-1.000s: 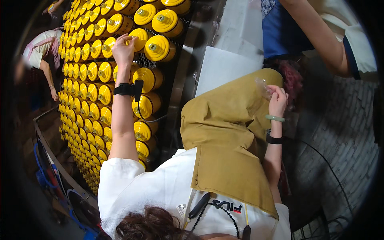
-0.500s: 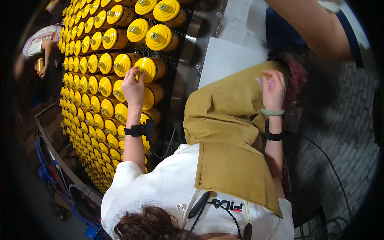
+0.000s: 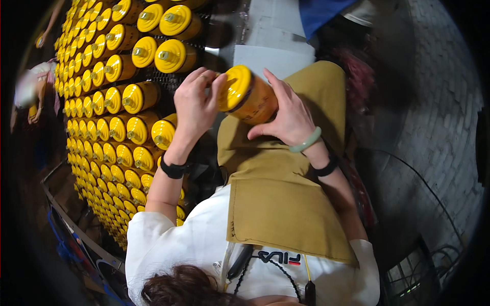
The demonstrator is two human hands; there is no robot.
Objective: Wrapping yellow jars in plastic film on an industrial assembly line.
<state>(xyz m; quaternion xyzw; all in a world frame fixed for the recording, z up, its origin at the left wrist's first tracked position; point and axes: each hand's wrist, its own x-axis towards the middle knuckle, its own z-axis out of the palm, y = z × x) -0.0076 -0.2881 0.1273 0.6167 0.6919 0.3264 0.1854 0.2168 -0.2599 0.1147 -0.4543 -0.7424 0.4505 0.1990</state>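
A yellow canister (image 3: 258, 104) with a glossy domed yellow lid is tilted above my lap, its lid toward the left. My left hand (image 3: 195, 102) is closed at the lid end, its thumb and fingers pinched where the metal stem would be; the stem itself is hidden by them. Around the canister's other end, my right hand (image 3: 292, 115) has its thumb on the near side and its fingers on the far side. Just left of my left hand stand rows of similar yellow canisters (image 3: 137, 98), their metal stems pointing out.
The canisters rest on a dark mesh surface (image 3: 214, 30). A white sheet (image 3: 275, 57) lies beyond my knees, with pink plastic material (image 3: 352, 76) to its right. Another person (image 3: 38, 84) is at the far left. A black cable (image 3: 408, 168) crosses the right side.
My left hand has brought a canister from the near row rightward over my lap. My right hand has moved left to it; the clear plastic seen by its fingers no longer shows. The view has shifted.
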